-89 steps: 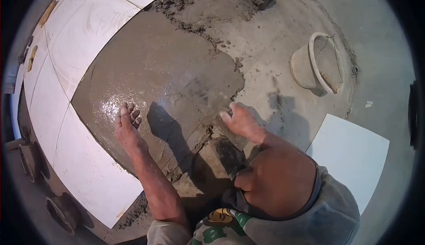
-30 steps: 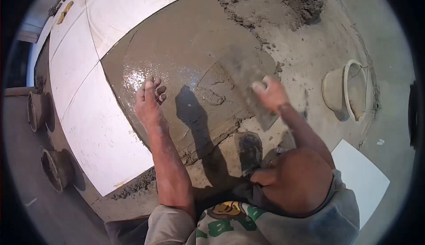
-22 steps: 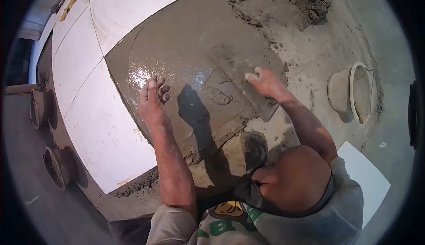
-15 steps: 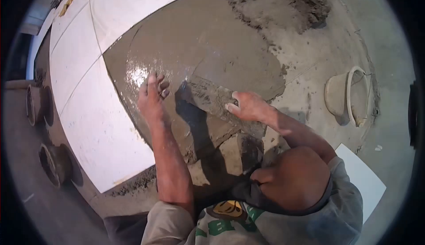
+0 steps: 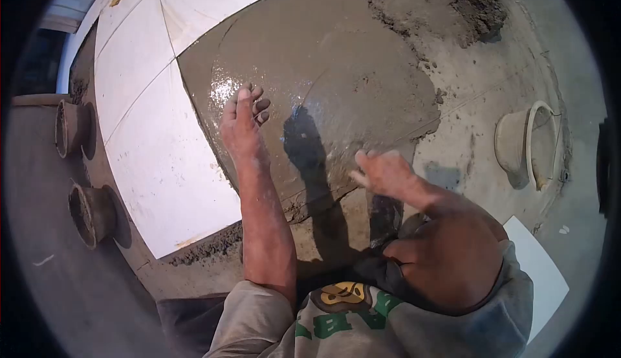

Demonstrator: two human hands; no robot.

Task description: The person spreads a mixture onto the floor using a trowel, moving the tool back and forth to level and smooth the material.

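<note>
A wide bed of wet grey mortar [image 5: 323, 60] spreads in front of me, mostly smooth and shiny. Above its left side hovers my left hand [image 5: 244, 115], fingers loosely curled and apart, holding nothing. My right hand [image 5: 388, 173] is closed low over the near right part of the bed. Whatever it grips is hidden or coated in mortar, so I cannot make it out. White tiles [image 5: 162, 157] border the mortar along its left and far sides. A dark shadow lies across the mortar between my hands.
Crumbly mortar [image 5: 475, 11] is heaped at the far right. A bucket [image 5: 514, 141] lies tipped on the right. Two more buckets, one nearer [image 5: 92, 215] and one farther [image 5: 71, 128], stand at the left. A loose white tile [image 5: 533, 277] lies beside my right knee.
The view has shifted, so the scene sits farther right and higher. The rough strip of mortar by my right hand now looks smoother. My left hand stays raised and loosely curled.
</note>
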